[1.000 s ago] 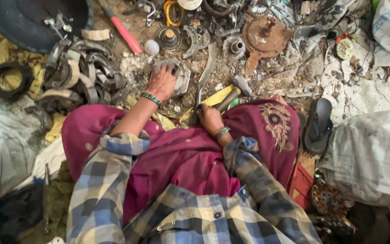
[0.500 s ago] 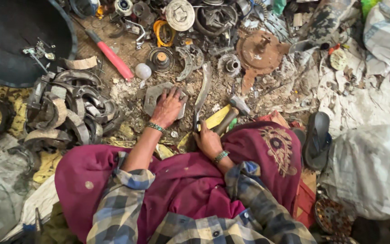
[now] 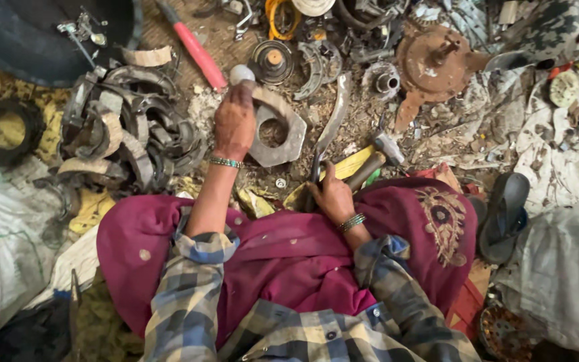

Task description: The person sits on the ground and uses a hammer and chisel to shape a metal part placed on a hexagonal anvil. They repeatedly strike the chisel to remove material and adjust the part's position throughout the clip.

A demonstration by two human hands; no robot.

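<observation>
1. The left hand [image 3: 234, 121] is closed around the upper left rim of a flat grey metal plate [image 3: 277, 131] with a round hole through its middle, fingers curled over the edge.
2. The plate sits tilted on the dirt floor [image 3: 370, 144], near the centre of the view, at 1 o'clock from the left wrist.
3. The right hand [image 3: 333, 194] is wrapped around the lower end of a curved metal bar [image 3: 330, 131], which runs up toward 12 o'clock, just beside the plate's right edge.
4. A hammer [image 3: 376, 157] with a wooden handle lies at 2 o'clock from the right hand, its head close to the bar.
5. A heap of curved brake shoes [image 3: 125, 137] lies at 9 o'clock from the left hand.
6. A red-handled tool [image 3: 196, 47] lies at 11 o'clock from the left hand, well apart from the plate.
7. A rusty round hub [image 3: 433, 64] sits at 1 o'clock from the right hand.
8. A dark sandal [image 3: 504, 214] lies at 3 o'clock from the right hand, beside the maroon cloth [image 3: 283, 255] that covers the lap.
</observation>
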